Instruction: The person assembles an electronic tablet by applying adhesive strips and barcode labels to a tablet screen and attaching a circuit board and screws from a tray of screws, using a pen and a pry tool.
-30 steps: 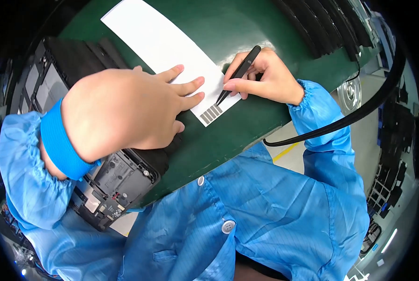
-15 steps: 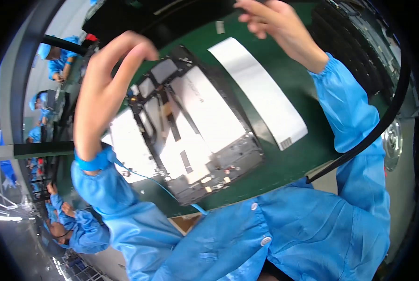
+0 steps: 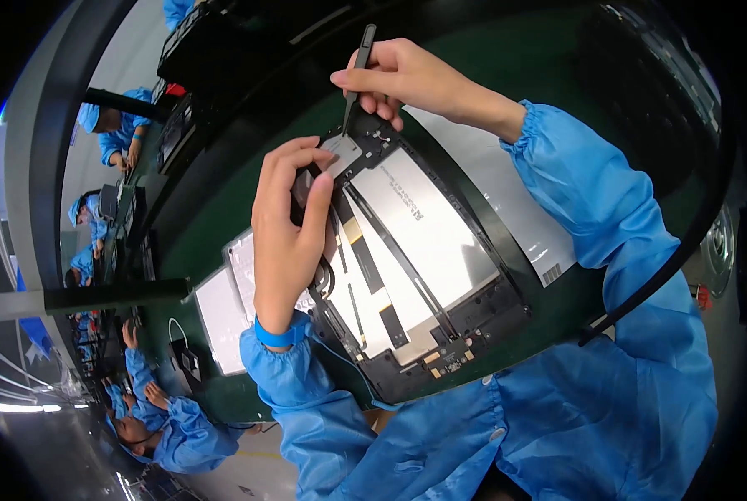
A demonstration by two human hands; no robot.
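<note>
Our right hand (image 3: 390, 79) grips slim dark tweezers (image 3: 359, 75), points down, at the 11 o'clock corner of the opened device (image 3: 402, 259). The tips meet or nearly meet the silver plate (image 3: 342, 157); we cannot tell whether they pinch anything. A slip there could scratch the plate or nick neighbouring parts. Our left hand (image 3: 286, 230) is curved, thumb apart from fingers, over the device's 10 o'clock edge; whether it grips anything is hidden. Pressing unevenly there might skew the device under the tips. Towards 7 o'clock, the thin blue cord (image 3: 337, 355) from our wristband (image 3: 279, 334) could snag the frame if we pull away. At 2 o'clock on the worktop (image 3: 181, 288), our forearm might drag the white strip (image 3: 507, 188).
</note>
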